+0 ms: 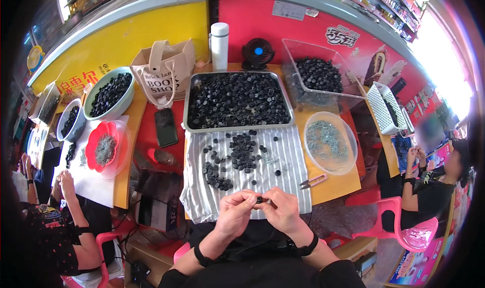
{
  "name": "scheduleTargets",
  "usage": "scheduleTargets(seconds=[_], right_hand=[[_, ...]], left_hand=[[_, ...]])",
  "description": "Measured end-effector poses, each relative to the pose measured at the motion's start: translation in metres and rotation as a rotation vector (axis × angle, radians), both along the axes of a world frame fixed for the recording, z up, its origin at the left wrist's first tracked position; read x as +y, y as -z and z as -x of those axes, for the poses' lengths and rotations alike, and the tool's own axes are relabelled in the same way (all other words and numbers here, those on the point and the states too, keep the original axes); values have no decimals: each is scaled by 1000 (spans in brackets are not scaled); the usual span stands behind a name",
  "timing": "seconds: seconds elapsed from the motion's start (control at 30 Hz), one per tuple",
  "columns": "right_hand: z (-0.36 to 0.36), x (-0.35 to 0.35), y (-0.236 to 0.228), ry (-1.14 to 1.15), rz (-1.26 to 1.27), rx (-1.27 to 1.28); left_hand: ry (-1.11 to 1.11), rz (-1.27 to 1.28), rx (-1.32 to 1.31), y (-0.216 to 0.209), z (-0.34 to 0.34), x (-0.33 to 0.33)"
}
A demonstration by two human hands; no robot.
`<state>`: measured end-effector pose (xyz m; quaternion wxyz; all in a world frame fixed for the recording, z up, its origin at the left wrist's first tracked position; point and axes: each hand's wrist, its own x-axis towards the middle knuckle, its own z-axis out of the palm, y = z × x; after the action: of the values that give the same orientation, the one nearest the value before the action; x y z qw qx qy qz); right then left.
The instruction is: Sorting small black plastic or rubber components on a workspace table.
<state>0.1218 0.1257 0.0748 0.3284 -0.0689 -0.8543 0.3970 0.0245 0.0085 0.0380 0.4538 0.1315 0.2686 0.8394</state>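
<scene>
My left hand (236, 211) and my right hand (283, 210) meet over the cloth's near edge, fingertips pinched together on a small black part (259, 200). The fingers cover most of it, so its exact kind does not show. Loose black round caps (241, 152) lie in a heap and scattered on the grey-and-white striped cloth (293, 151) just beyond. Behind them stands a metal tray (240, 129) full of similar black pieces. Right of the cloth sits a round clear tub (355, 155) with many thin bluish-grey bits. Small thread snips (314, 182) rest nearby.
A clear bin (328, 100), a black fan (258, 53), a white bottle (220, 46) and a cloth bag (166, 68) stand at the back. A phone (165, 128) lies to the left. People work at both sides, by a red bowl (90, 145) and a white basket (380, 111).
</scene>
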Motion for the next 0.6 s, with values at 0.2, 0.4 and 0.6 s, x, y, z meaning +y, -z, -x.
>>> scheduleTargets(seconds=[0.2, 0.4, 0.6], right_hand=[[11, -6, -20, 17, -134, 78], [2, -7, -25, -36, -197, 18], [15, 75, -75, 247, -239, 63]], left_hand=[[-24, 5, -34, -15, 3, -5], [7, 55, 15, -18, 1, -17], [-805, 252, 833, -123, 16, -54]])
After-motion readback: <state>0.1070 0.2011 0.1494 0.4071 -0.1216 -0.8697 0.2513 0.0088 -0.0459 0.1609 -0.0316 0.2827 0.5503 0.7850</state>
